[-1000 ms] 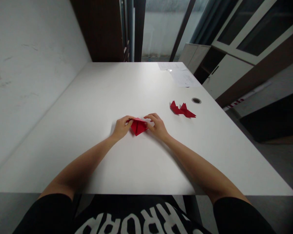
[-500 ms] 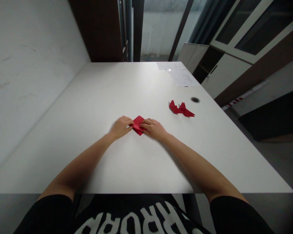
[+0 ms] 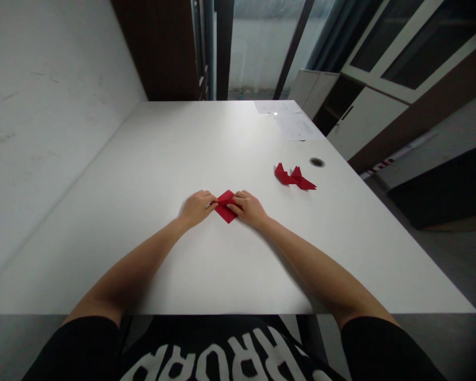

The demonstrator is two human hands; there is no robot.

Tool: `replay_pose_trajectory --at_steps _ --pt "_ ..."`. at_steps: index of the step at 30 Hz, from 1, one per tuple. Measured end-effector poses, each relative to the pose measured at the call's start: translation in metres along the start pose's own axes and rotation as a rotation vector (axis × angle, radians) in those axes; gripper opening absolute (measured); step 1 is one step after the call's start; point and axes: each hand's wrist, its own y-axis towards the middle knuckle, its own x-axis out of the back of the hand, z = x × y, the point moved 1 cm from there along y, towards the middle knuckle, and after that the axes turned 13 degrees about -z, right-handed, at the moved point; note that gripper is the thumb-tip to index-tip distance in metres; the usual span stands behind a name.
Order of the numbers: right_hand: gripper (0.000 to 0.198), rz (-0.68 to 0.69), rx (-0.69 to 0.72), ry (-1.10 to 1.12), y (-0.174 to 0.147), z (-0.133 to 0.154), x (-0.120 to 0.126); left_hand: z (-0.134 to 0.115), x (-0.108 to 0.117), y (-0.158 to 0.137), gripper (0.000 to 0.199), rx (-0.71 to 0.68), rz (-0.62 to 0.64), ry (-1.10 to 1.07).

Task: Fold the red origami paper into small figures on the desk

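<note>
Between my hands a red folded paper [image 3: 227, 214] lies on the white table, diamond-shaped with a crease across its middle. My left hand [image 3: 198, 207] pinches its left corner between thumb and fingers. On the other side my right hand [image 3: 250, 208] grips the right part, fingers curled over the upper layer and thumb along the fold. My right fingers hide the paper's right corner. Farther off to the right, two red origami figures [image 3: 302, 181] with pointed tips stand side by side.
The white table [image 3: 174, 137] meets a wall on the left. Printed sheets of paper [image 3: 297, 126] lie at its far right corner. A round cable hole [image 3: 317, 162] sits near the right edge, and a white cabinet [image 3: 367, 121] stands beyond.
The paper's near flap has been lifted away from the near corner, so the lower half of the diamond now shows. Both hands keep their hold with only small finger shifts.
</note>
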Motion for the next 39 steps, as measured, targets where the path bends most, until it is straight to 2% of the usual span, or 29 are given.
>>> replay_pose_trajectory --at_steps 6,11,15,22,28,34,39 --pt "0.030 -0.014 -0.178 0.030 0.004 -0.002 -0.003 -0.004 -0.001 0.000 0.012 0.170 -0.062 -0.078" --pt "0.036 -0.011 -0.226 -0.046 0.007 -0.002 -0.005 -0.007 -0.001 -0.001 0.004 0.193 -0.039 -0.032" --pt "0.033 -0.030 -0.256 -0.120 0.006 -0.005 -0.007 -0.009 -0.002 -0.002 0.012 0.205 -0.033 0.007" --pt "0.031 -0.086 -0.256 -0.144 0.003 -0.006 -0.007 -0.009 -0.001 -0.001 0.018 0.252 -0.018 0.044" --pt "0.034 -0.043 -0.343 -0.138 0.004 -0.008 -0.006 -0.010 -0.003 -0.001 0.017 0.226 -0.032 0.048" --pt "0.034 -0.096 -0.271 -0.231 0.004 -0.008 -0.009 -0.012 -0.006 0.000 0.019 0.234 -0.041 0.110" --pt "0.035 -0.055 -0.261 -0.326 0.007 -0.009 -0.008 -0.013 -0.007 -0.001 0.020 0.215 -0.073 0.140"
